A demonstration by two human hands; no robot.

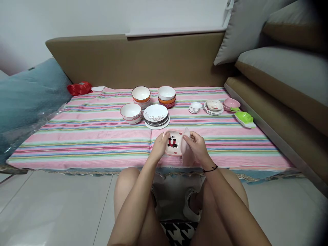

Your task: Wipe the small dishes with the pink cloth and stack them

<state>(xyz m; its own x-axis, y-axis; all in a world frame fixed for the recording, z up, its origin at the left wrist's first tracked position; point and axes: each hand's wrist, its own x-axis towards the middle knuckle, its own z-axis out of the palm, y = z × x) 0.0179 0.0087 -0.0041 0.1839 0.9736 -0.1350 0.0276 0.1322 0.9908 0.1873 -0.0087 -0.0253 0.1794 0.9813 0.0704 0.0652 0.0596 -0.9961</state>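
Observation:
A small squarish dish (pixel 169 150) with a pink rim, a cartoon cat print and the word CAT is held above the striped cloth. My left hand (pixel 160 146) grips its left edge, thumb on the rim. At the dish's right side, my right hand (pixel 197 145) pinches a thin whitish cloth or tissue (pixel 188 158) that hangs down against the edge. Just beyond the dish stands a stack of plates (pixel 155 113), the top one white with a dark floral print.
Behind are stacked bowls (pixel 131 111), orange-rimmed bowls (pixel 140 93) and more bowls (pixel 166 93). To the right lie small white dishes (pixel 196 106), plates (pixel 213 106), pink bowls (pixel 232 103) and a green dish (pixel 244 118). A red plastic bundle (pixel 80 88) sits far left; cushions (pixel 284 71) stand right.

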